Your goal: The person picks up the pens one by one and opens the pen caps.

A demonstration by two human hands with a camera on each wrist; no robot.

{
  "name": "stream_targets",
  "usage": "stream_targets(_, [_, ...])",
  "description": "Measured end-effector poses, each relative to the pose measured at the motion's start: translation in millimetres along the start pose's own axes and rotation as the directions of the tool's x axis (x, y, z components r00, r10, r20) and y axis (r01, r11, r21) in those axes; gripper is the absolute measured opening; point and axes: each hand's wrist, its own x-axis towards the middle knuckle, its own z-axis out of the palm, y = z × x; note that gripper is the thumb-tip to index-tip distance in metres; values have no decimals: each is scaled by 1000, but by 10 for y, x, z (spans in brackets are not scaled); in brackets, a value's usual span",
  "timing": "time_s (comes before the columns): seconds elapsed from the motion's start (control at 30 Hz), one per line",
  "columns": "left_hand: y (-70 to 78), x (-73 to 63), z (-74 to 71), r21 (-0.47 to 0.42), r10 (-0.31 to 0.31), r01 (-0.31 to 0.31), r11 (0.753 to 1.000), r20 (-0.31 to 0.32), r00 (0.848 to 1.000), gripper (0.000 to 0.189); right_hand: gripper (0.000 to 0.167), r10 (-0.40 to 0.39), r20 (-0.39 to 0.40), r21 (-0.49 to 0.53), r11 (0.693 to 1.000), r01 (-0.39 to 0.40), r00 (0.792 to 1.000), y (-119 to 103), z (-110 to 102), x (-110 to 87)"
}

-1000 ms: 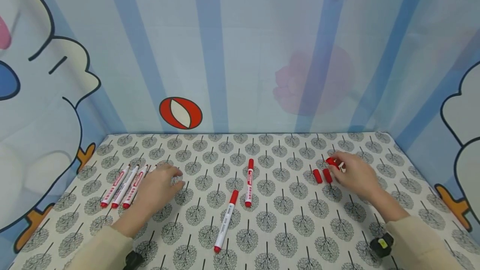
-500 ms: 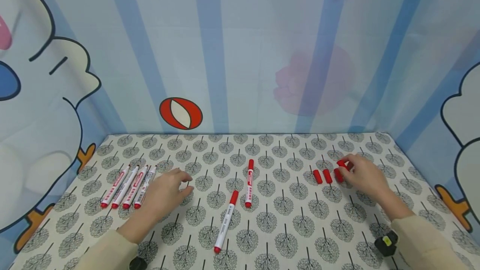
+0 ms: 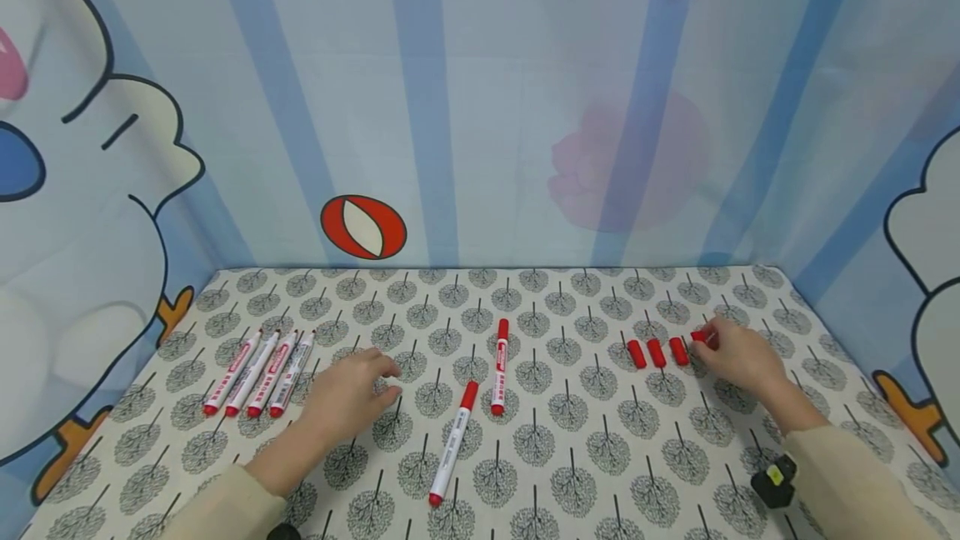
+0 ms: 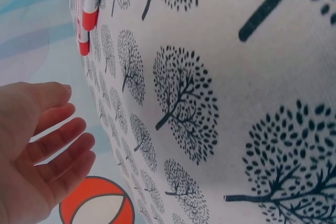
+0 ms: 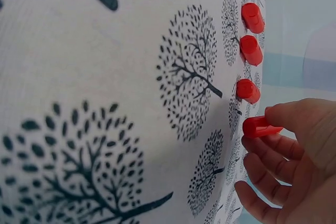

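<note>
My right hand [image 3: 738,357] pinches a red marker cap [image 5: 257,127] between thumb and forefinger, close over the cloth at the right. Three more red caps [image 3: 657,352] lie in a row just left of it. My left hand [image 3: 348,398] is in the air over the cloth with relaxed fingers and nothing in them. To its left several uncapped white markers [image 3: 258,377] with red ends lie side by side. Between the hands are two capped red markers: one [image 3: 500,367] farther back and another [image 3: 453,444] nearer, slanting.
A cloth with a tree print [image 3: 577,473] covers the table. Behind it hangs a blue striped curtain [image 3: 495,107] with cartoon figures, and more of it closes the left and right sides. Black wrist devices [image 3: 775,482] sit at the sleeves.
My right hand has moved right with the cap, and a third cap now lies fully visible in the row. My left hand has moved right and nearer, away from the uncapped markers.
</note>
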Motion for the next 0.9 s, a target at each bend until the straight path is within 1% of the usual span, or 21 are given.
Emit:
stream_targets(0.13, [20, -12, 21, -4, 24, -24, 1000, -8, 1000, 19, 30, 23, 22, -8, 1000, -23, 999, 17, 10, 6])
stream_targets(0.33, [87, -21, 2, -6, 56, -56, 998, -12, 998, 19, 32, 71, 35, -19, 997, -71, 997, 31, 26, 22])
stream_targets(0.5, [120, -16, 8, -14, 89, -89, 996, -14, 996, 18, 29, 66, 34, -20, 998, -65, 997, 27, 37, 24])
stream_targets(0.73, [164, -16, 16, -25, 95, -95, 995, -2, 995, 17, 25, 69, 36, -12, 998, -69, 997, 17, 46, 16])
stream_targets(0.9, [199, -22, 13, -36, 110, -111, 993, -21, 994, 16, 27, 74, 49, -1, 997, -74, 996, 14, 30, 9])
